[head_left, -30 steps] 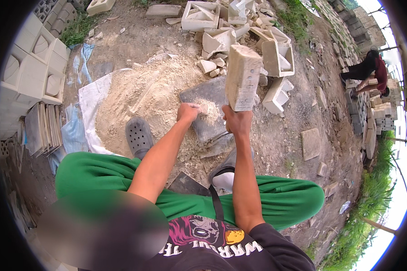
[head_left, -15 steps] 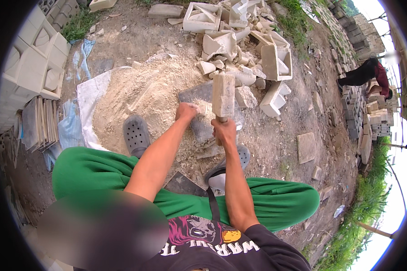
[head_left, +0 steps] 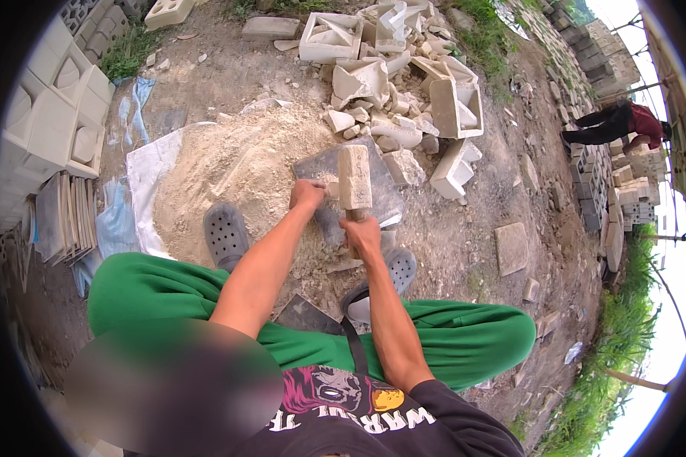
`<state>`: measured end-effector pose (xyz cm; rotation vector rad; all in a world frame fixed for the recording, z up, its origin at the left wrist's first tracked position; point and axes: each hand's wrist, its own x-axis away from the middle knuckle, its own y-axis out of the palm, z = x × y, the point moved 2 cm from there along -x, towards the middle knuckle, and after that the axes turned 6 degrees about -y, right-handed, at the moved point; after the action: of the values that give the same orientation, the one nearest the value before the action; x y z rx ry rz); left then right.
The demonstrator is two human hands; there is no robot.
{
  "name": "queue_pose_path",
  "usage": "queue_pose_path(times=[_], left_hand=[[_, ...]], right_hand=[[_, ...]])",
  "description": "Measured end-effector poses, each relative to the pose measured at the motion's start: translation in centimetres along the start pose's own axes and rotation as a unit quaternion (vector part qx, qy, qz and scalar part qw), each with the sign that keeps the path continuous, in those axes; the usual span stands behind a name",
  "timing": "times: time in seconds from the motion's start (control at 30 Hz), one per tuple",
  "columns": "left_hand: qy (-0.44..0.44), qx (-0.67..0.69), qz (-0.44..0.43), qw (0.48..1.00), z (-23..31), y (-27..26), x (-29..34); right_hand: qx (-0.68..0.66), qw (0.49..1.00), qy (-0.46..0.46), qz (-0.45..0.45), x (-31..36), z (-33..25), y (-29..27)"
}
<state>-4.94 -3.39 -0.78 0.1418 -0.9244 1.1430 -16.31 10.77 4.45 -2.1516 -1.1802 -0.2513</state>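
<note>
My right hand (head_left: 362,233) is closed round the handle of a mallet with a blocky, dust-covered head (head_left: 354,179). The head is over a dark flat slab (head_left: 386,199) on the ground between my feet. Just left of it, my left hand (head_left: 307,195) is closed, its fingertips on a small pale chunk (head_left: 329,183) at the slab; the mallet head hides part of that area. To the left of the slab, pale crushed rubble (head_left: 236,164) is heaped on a white sheet (head_left: 146,183).
Beyond the slab lies a pile of broken pale blocks (head_left: 389,91). Whole moulded blocks (head_left: 68,114) are stacked at the left, above thin boards (head_left: 72,213). My grey clogs (head_left: 225,232) flank the work spot. A person (head_left: 625,122) bends over block stacks at the far right.
The mallet head and my right hand have shifted left and slightly lower in view, closer to my left hand. The whole view has shifted a little. The person at far right has changed posture.
</note>
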Motion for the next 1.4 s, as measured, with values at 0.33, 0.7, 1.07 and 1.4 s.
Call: queue_pose_path(times=[0.33, 0.7, 1.07, 1.4], left_hand=[[-0.012, -0.005, 0.006, 1.0, -0.3, -0.5, 1.0], [0.008, -0.02, 0.033, 0.999, -1.0, 0.4, -0.4], [-0.012, 0.018, -0.001, 1.0, -1.0, 0.2, -0.3], [0.041, 0.029, 0.014, 0.999, -2.5, 0.1, -1.1]], right_hand=[[-0.18, 0.939, -0.27, 0.111, -0.5, -6.3, -2.1], [-0.064, 0.997, 0.046, 0.003, 0.5, 0.2, -0.9], [-0.105, 0.993, -0.042, 0.026, 0.9, -0.8, 0.5], [-0.03, 0.993, -0.087, 0.068, 0.4, -5.6, -2.0]])
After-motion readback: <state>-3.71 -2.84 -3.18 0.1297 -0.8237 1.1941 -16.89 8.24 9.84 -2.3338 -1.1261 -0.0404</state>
